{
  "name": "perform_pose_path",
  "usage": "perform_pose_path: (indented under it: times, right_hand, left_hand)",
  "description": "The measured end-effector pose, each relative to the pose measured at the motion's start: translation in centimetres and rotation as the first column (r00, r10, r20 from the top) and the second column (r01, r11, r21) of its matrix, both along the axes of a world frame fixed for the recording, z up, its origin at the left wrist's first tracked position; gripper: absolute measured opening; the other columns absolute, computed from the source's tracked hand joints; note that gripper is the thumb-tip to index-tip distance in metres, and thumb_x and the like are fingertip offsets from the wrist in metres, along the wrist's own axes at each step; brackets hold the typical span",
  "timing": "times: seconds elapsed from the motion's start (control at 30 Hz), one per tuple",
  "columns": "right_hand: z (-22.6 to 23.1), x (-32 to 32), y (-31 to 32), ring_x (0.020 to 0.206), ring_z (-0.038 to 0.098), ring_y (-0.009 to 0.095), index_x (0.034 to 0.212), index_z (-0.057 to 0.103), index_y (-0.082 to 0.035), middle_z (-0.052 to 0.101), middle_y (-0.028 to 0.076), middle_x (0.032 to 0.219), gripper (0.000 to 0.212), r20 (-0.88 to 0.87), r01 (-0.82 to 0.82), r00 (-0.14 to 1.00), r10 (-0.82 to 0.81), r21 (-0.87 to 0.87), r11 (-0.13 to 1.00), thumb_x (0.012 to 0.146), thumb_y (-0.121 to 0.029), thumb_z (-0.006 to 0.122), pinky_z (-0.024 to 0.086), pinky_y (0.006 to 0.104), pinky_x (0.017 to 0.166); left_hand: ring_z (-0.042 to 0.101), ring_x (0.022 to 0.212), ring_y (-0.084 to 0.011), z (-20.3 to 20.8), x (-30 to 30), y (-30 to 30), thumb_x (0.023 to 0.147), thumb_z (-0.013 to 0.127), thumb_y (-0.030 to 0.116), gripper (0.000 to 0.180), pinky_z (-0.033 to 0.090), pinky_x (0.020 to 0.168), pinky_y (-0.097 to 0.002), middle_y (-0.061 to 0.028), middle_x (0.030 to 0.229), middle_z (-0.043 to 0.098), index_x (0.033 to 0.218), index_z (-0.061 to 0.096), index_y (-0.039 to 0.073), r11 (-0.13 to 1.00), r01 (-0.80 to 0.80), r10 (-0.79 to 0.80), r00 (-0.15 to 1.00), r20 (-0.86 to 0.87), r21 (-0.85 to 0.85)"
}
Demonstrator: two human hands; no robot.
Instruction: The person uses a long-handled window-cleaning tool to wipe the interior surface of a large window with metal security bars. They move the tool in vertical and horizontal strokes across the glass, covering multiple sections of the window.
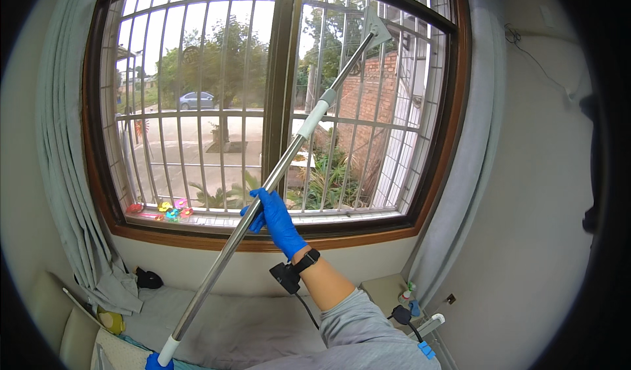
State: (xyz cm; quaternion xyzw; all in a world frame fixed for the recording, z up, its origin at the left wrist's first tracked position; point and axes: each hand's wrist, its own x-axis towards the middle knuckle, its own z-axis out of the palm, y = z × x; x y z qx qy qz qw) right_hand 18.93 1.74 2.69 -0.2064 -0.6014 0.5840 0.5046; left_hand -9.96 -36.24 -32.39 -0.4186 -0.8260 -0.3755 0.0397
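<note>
A long telescopic window squeegee [227,252] slants from the lower left up to the right pane of the window [282,107]. Its pale triangular head [376,31] is at the upper right of the glass; whether it touches cannot be told. My right hand [276,222], in a blue glove, is closed around the middle of the steel pole. At the bottom edge my left hand [159,362], also gloved in blue, grips the pole's white end; most of it is cut off by the frame. A black device is strapped to my right wrist.
Grey curtains hang left [66,140] and right [470,140] of the brown wooden frame. Below is a bed with a grey sheet [243,317]. Colourful small toys [174,210] lie on the sill. A small cabinet [381,291] with a spray bottle [405,294] stands at right. Metal bars cross the window.
</note>
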Motion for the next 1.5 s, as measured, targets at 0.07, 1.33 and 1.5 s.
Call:
perform_pose_path:
  times: [0.07, 1.33, 1.5]
  right_hand:
    - [1.0, 2.2, 1.5, 0.049, 0.059, 0.016, 0.104, 0.049, -0.006, 0.064, 0.015, 0.07, 0.037, -0.03, 0.04, 0.999, -0.04, 0.002, 0.999, 0.09, -0.041, 0.047, 0.047, 0.0226, 0.041]
    - [-0.9, 15.5, 8.7, 0.042, 0.052, 0.013, 0.098, 0.044, -0.007, 0.063, 0.011, 0.067, 0.035, -0.008, 0.348, 0.937, -0.349, -0.025, 0.937, 0.089, -0.041, 0.048, 0.04, 0.0231, 0.035]
    - [-3.4, 10.0, 5.6, 0.043, 0.054, 0.014, 0.104, 0.04, -0.008, 0.063, 0.01, 0.069, 0.032, 0.034, 0.293, 0.956, -0.291, -0.127, 0.948, 0.091, -0.037, 0.047, 0.041, 0.0235, 0.034]
  left_hand:
    - [0.056, 0.063, -0.0269, 1.3, 1.4, 2.4, 0.075, 0.069, 0.033, 0.033, 0.046, 0.06, -0.0381, -0.0136, 0.071, 0.059, 0.089, 0.06, 0.004, 1.0, 0.028, -0.028, 1.0, 0.013, -0.01]
    - [0.061, 0.073, -0.0358, 9.1, 8.8, 11.7, 0.077, 0.067, 0.028, 0.032, 0.048, 0.064, -0.04, -0.0196, 0.08, 0.062, 0.1, 0.062, 0.006, 0.933, 0.353, -0.356, 0.934, 0.04, 0.076]
    - [0.059, 0.072, -0.0337, 4.4, 4.5, 7.2, 0.079, 0.066, 0.026, 0.03, 0.047, 0.064, -0.0401, -0.02, 0.079, 0.061, 0.099, 0.061, 0.004, 0.96, 0.28, -0.281, 0.957, 0.074, 0.024]
